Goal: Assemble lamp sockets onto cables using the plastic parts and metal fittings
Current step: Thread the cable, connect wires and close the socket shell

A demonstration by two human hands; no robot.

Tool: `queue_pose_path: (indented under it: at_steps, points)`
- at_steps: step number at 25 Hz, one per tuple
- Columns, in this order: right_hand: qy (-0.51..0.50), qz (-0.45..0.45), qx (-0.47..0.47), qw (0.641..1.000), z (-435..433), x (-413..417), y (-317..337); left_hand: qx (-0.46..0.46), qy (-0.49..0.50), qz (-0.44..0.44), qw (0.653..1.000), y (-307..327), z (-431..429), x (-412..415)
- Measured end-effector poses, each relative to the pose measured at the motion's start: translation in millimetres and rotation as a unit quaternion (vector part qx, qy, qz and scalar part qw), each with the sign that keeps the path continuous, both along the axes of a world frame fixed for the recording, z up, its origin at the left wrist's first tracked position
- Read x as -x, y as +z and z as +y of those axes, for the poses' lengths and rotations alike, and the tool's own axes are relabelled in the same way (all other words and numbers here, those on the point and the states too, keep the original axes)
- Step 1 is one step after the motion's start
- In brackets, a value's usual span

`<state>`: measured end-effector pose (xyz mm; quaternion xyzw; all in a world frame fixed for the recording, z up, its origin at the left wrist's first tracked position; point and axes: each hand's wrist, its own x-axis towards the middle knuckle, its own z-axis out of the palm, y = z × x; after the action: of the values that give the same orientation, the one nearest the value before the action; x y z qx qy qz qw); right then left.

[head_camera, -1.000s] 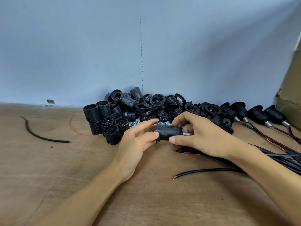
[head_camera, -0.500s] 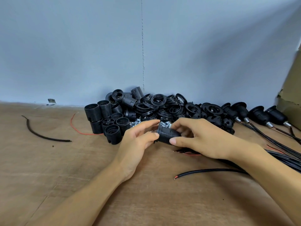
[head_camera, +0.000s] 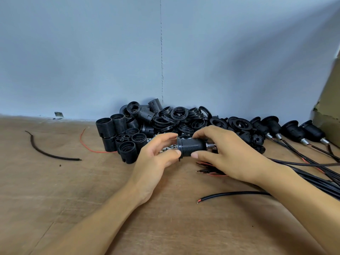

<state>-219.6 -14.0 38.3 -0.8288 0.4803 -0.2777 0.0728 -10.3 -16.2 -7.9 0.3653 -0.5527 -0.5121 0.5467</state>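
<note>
A black threaded lamp socket (head_camera: 191, 146) lies sideways in the air above the wooden table (head_camera: 73, 190), a metal fitting (head_camera: 210, 144) sticking out of its right end. My left hand (head_camera: 156, 159) pinches the socket's left rim between thumb and fingers. My right hand (head_camera: 226, 153) grips the socket body, thumb below and fingers over the top. Behind them lies a heap of black socket shells (head_camera: 119, 133) and rings (head_camera: 179, 114). Small metal fittings (head_camera: 166, 149) show between my hands and the heap.
Several assembled sockets on cables (head_camera: 292, 129) lie at the back right. A bundle of black cables (head_camera: 312, 179) runs under my right forearm, and one loose cable (head_camera: 230, 195) lies in front. A black wire scrap (head_camera: 46, 153) and red wire (head_camera: 86, 146) lie left. Cardboard (head_camera: 329, 100) stands right.
The socket was tilted half a second ago and is level again now, its metal fitting showing at the right end. Both hands keep hold of it in about the same place.
</note>
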Motion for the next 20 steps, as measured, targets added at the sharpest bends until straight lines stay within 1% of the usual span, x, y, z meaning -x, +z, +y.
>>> queue_pose_path:
  at_steps: [3, 7, 9, 11, 14, 16, 18, 20]
  points:
    - [0.005, 0.009, 0.006, 1.000, -2.1, 2.5, -1.1, 0.032, 0.012, -0.043, 0.998, 2.4, 4.5, 1.2]
    - [-0.018, 0.020, 0.003, 1.000, -7.4, 4.3, -11.5, 0.062, 0.035, -0.037, 0.997, 7.5, 3.9, -0.3]
    - [-0.032, -0.011, 0.002, 0.999, -9.5, 7.0, -15.2, 0.083, 0.038, -0.044, 0.995, 8.1, 5.0, 0.1]
    - [-0.038, -0.047, 0.003, 0.998, -10.4, 8.9, -16.1, 0.082, 0.053, -0.056, 0.994, 10.0, 8.3, 2.1]
    - [-0.030, -0.030, -0.002, 0.999, -11.1, 9.0, -19.1, 0.102, 0.093, -0.060, 0.989, 6.8, 9.2, 4.2]
    - [-0.025, -0.013, -0.001, 1.000, -10.4, 8.1, -22.1, 0.121, 0.086, -0.104, 0.983, 5.1, 8.8, 4.1]
    - [-0.024, -0.011, 0.001, 1.000, -10.3, 8.3, -23.9, 0.143, 0.073, -0.169, 0.973, 6.2, 10.6, 5.0]
    - [-0.032, -0.015, 0.002, 0.999, -10.4, 8.5, -24.1, 0.173, 0.103, -0.190, 0.961, 5.3, 12.2, 5.7]
